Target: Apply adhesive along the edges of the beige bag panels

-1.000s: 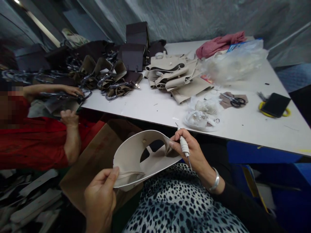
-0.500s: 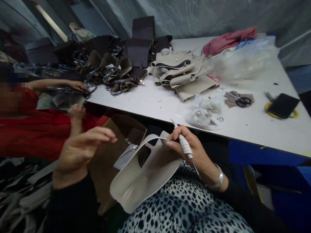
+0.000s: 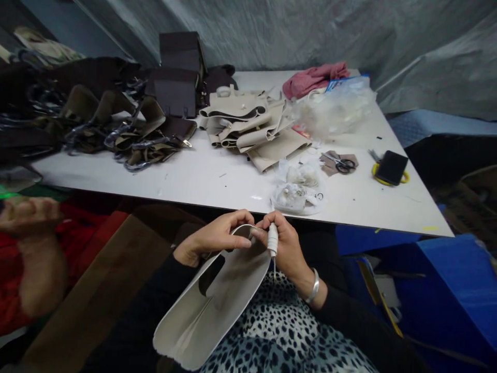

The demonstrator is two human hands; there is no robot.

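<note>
Head view | beige piece [image 3: 240, 282] was pinched at its far edge by right hand [image 3: 285, 246], white-handled tool [image 3: 273, 241] also gripped | left hand [image 3: 215, 234] was placed at that edge, grip unclear

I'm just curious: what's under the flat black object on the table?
A curved yellow thing peeks out from under the flat black object; the part directly beneath is covered.
</note>
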